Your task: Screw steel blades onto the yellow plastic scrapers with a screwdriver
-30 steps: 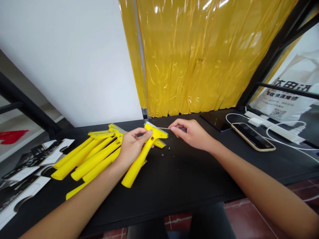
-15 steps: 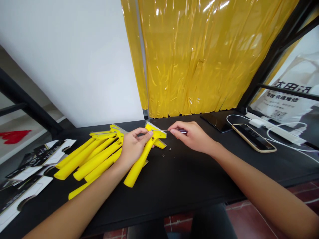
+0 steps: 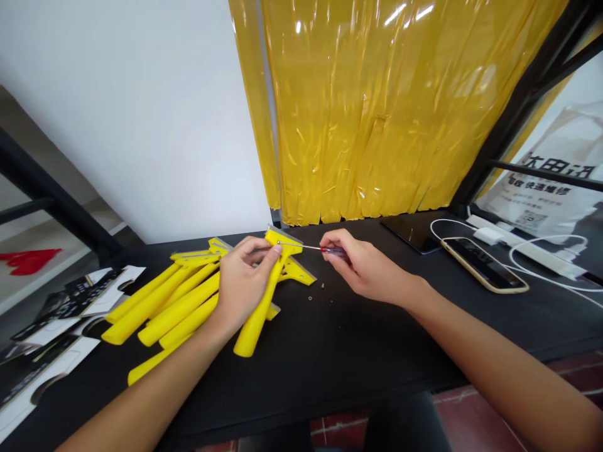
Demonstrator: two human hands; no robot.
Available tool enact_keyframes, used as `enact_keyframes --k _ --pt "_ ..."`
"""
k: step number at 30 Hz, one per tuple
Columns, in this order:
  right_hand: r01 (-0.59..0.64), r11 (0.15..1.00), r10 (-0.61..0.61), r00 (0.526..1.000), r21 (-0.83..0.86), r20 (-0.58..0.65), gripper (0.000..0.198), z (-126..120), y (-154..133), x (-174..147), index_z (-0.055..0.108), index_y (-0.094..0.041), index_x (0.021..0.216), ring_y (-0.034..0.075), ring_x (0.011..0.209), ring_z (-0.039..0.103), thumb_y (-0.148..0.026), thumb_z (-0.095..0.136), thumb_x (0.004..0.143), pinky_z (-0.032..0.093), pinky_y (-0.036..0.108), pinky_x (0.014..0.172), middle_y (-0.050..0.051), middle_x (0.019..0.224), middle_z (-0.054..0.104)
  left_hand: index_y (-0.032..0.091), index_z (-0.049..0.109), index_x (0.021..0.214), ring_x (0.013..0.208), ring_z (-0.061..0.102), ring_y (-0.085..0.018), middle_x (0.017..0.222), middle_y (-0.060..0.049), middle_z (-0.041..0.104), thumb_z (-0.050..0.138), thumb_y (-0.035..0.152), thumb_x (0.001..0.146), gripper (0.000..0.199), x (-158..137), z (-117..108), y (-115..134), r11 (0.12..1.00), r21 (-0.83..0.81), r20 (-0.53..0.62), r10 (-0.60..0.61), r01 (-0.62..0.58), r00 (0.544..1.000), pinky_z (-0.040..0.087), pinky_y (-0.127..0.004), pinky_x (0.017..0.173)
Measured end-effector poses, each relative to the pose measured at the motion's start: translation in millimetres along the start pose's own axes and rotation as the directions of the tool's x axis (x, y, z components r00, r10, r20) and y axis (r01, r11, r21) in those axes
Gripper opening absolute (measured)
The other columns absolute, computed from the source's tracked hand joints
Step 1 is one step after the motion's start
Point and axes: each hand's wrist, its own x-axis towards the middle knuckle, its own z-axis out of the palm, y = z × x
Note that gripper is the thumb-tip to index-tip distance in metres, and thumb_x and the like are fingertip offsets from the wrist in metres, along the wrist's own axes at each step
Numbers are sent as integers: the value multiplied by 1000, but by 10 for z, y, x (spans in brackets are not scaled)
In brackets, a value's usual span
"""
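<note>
My left hand is closed on a yellow scraper near its head, the handle slanting down toward me. My right hand grips a screwdriver by its dark red handle. The thin shaft reaches left across the scraper head, and its tip is at a small screw by my left thumb. Another yellow scraper head lies just behind and below the held one. More yellow scrapers are piled left of and partly under my left forearm. A tiny screw and a small nut or washer rest on the black tabletop.
Black-and-white cards lie stacked at the left. On the right are a phone, a dark tablet-like slab and a white power strip with cables. A yellow plastic curtain hangs behind the black table.
The scraper head has tilted up and shifted slightly left in my left hand. My right hand has turned a little, and more of the screwdriver's handle shows.
</note>
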Motion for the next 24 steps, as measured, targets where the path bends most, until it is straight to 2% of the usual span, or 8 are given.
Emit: enact_keyframes --k 4,9,13,18,21,24 --pt "-39 999 39 999 -30 27 20 -34 23 18 47 -21 119 19 87 67 -33 38 104 47 31 77 6 104 71 17 66 79 74 68 -14 83 -1 64 73 28 84 14 18 -34 11 992 58 -6 109 -108 994 56 -23 69" --pt "-96 989 94 995 -108 -26 26 -41 -13 13 51 -22 112 16 71 63 -38 33 106 42 29 67 2 85 68 18 65 79 75 63 -12 83 0 60 69 23 88 11 -30 -17 17 955 176 18 241 -240 970 55 -21 68" --pt "-91 996 90 995 -16 -45 17 -49 -100 0 48 -22 109 14 65 59 -36 47 101 39 27 62 -1 81 66 18 65 79 73 62 -11 83 0 60 69 22 88 10 -45 -5 13 942 208 7 266 -262 964 54 -19 62" --pt "-68 992 81 989 102 -125 18 -14 -50 3 54 -21 110 14 72 63 -35 50 100 43 25 63 3 89 70 18 64 79 74 62 -12 83 0 59 68 23 87 11 -19 -14 -12 955 174 -9 244 -239 970 54 -20 60" --pt "-84 996 78 980 -23 -185 25 53 21 -1 63 -22 106 15 71 66 -41 49 101 43 26 65 2 86 73 18 63 79 75 63 -13 83 0 59 68 23 88 11 -11 -17 -15 960 155 -9 236 -232 972 55 -21 63" --pt "-88 984 61 983 -157 -172 38 105 18 -11 66 -21 98 15 66 66 -43 36 105 40 28 64 2 78 72 19 64 80 76 64 -13 85 -1 59 68 24 88 10 -19 -15 -13 958 162 -15 243 -237 970 55 -21 62"
